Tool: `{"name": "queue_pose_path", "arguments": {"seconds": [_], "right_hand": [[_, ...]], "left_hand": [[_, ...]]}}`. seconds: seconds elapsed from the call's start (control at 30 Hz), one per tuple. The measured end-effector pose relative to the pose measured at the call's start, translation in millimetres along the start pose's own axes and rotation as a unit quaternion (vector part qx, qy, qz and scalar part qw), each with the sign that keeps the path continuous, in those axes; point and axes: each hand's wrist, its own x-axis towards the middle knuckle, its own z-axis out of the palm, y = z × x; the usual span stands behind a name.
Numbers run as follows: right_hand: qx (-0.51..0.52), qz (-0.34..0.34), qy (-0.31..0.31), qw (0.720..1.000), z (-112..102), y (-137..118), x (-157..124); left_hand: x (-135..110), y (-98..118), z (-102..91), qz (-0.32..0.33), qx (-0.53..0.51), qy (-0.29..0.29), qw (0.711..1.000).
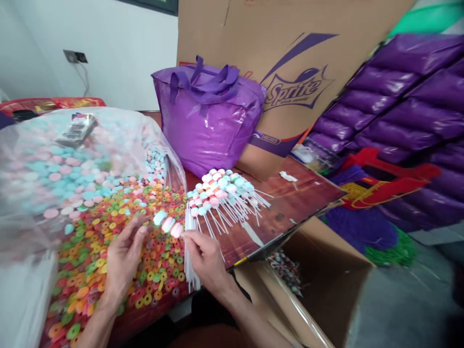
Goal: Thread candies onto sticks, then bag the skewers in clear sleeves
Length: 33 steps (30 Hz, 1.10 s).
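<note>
Two hands (206,257), the right holding one candy skewer (167,224).

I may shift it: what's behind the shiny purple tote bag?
Behind the bag, a large brown cardboard box printed "Sprite" and, to the left, a white wall. The bag covers the box's lower left, so anything between them cannot be seen.
</note>
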Motion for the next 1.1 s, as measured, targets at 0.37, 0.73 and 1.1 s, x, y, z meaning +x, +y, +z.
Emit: {"name": "queue_pose_path", "arguments": {"seconds": [0.37,0.73,1.1], "right_hand": [[-0.438,0.105,0.161,0.878,-108.8,53.8,80.5],[-0.489,-0.06,0.246,0.835,-88.2,26.1,40.5],[-0.305,-0.086,-0.02,0.948,-6.9,51.8,-30.6]], "left_hand": [[1.1,-19.8,7.1,0.204,0.179,-0.012,0.962],[-2.9,-17.5,9.2,0.218,0.18,-0.022,0.959],[8.0,0.6,24.9,0.225,0.223,-0.041,0.948]]}}
